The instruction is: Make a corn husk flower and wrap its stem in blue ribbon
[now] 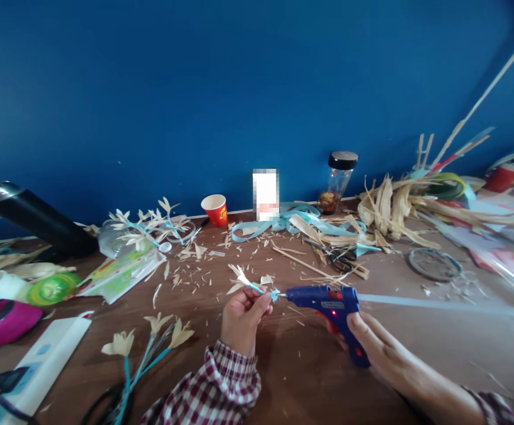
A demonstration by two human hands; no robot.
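Note:
Between the thumb and fingers of my left hand (246,316) is a small corn husk flower (240,277) with a light blue wrapped stem; its pale petals point up and left. A scrap of blue ribbon (275,294) shows at the stem's end. My right hand (379,345) is wrapped round the handle of a dark blue glue gun (323,298), its red light lit. The nozzle points left and is at or very near the blue ribbon; I cannot tell if they touch. A long translucent glue stick (443,304) sticks out of the gun's back.
Finished-looking husk flowers (122,343) stand at front left beside a white power strip (46,363). A red paper cup (215,210), blue ribbon coil (257,230), glass jar (337,183) and dried husks (383,209) line the back. Black scissors (341,260) lie among scraps. A black flask (39,218) leans left.

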